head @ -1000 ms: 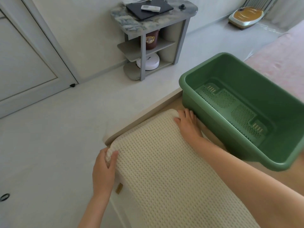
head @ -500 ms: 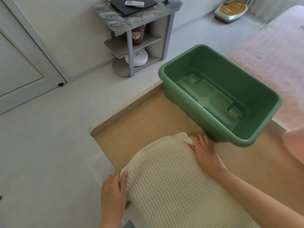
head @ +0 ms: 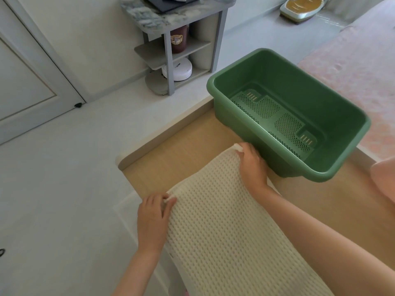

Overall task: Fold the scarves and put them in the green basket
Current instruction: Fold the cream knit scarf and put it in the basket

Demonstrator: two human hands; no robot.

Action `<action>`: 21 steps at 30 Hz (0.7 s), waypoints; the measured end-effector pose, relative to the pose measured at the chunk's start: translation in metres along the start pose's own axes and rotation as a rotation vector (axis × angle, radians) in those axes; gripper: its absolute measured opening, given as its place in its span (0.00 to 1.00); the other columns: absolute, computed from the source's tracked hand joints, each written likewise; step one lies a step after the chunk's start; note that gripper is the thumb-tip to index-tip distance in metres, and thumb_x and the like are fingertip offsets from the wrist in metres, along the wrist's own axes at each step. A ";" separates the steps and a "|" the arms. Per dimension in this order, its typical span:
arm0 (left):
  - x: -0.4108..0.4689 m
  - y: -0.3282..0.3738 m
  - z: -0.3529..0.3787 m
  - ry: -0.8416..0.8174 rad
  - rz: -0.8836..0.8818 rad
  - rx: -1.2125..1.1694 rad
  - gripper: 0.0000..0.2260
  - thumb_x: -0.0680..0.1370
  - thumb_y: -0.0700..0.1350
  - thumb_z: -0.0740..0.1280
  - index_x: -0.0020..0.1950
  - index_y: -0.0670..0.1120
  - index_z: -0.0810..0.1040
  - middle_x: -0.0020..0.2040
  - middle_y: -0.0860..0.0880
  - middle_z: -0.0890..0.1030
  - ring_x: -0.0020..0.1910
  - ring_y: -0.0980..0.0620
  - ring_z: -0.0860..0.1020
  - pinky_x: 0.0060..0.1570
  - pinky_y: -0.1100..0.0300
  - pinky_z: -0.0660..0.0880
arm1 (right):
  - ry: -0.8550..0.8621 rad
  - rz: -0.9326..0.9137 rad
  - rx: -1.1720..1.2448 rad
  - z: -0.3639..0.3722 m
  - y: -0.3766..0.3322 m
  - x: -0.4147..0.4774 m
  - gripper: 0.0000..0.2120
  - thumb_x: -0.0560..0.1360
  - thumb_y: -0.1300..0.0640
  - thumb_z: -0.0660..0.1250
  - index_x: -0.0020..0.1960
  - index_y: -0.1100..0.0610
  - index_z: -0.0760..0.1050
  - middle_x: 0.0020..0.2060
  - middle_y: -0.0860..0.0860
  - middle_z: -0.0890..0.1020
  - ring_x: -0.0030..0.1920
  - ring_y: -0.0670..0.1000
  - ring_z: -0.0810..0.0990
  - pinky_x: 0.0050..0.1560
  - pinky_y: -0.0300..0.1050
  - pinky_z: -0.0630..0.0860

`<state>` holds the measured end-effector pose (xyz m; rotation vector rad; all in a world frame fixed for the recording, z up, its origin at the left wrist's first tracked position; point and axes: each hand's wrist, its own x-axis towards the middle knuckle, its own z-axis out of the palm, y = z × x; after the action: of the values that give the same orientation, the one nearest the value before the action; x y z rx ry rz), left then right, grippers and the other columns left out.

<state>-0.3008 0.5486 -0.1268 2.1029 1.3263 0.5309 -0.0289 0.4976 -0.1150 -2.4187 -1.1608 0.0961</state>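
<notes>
A cream knitted scarf (head: 218,223) lies lengthwise on the wooden table top (head: 171,161), running from the bottom of the view up toward the basket. My left hand (head: 152,218) pinches its far left corner at the table's left edge. My right hand (head: 251,165) grips the far right corner, right beside the near wall of the green basket (head: 230,116). The basket stands on the table's far right part, and nothing lies on its perforated bottom.
A grey shelf unit (head: 171,45) with a brown jar and a white round device stands on the floor beyond the table. A door (head: 25,77) is at the left. A pink bed cover (head: 354,69) lies to the right of the basket.
Both hands have pulled the scarf's far end back from the table's far corner toward me. A strip of bare table now shows beyond the scarf.
</notes>
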 end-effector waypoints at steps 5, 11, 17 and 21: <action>0.025 0.007 -0.002 0.022 -0.134 0.077 0.10 0.80 0.55 0.58 0.49 0.48 0.71 0.34 0.56 0.75 0.30 0.60 0.71 0.28 0.66 0.61 | 0.004 0.098 -0.095 0.011 0.001 -0.001 0.15 0.80 0.64 0.57 0.66 0.60 0.68 0.60 0.57 0.75 0.60 0.56 0.72 0.54 0.45 0.65; 0.033 0.004 0.011 0.019 -0.122 0.165 0.12 0.81 0.51 0.60 0.59 0.46 0.75 0.50 0.52 0.80 0.39 0.51 0.77 0.34 0.59 0.67 | 0.028 0.043 -0.077 0.004 -0.002 -0.015 0.26 0.80 0.61 0.60 0.75 0.59 0.57 0.71 0.57 0.66 0.67 0.55 0.66 0.66 0.52 0.66; 0.027 0.010 0.021 0.116 0.046 0.145 0.12 0.79 0.40 0.64 0.62 0.44 0.77 0.59 0.45 0.76 0.59 0.45 0.70 0.60 0.50 0.68 | -0.153 -0.071 -0.111 -0.022 0.012 -0.089 0.27 0.80 0.50 0.50 0.77 0.56 0.54 0.77 0.53 0.56 0.74 0.56 0.59 0.72 0.50 0.56; 0.018 0.030 0.036 -0.029 0.242 0.058 0.17 0.82 0.48 0.55 0.68 0.45 0.72 0.70 0.46 0.70 0.71 0.48 0.63 0.70 0.47 0.61 | -0.383 0.094 -0.215 -0.025 0.033 -0.115 0.36 0.74 0.33 0.34 0.76 0.48 0.32 0.76 0.47 0.35 0.75 0.49 0.35 0.73 0.43 0.32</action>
<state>-0.2510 0.5454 -0.1334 2.3260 1.0896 0.5650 -0.0731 0.3836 -0.1218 -2.7253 -1.2720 0.5080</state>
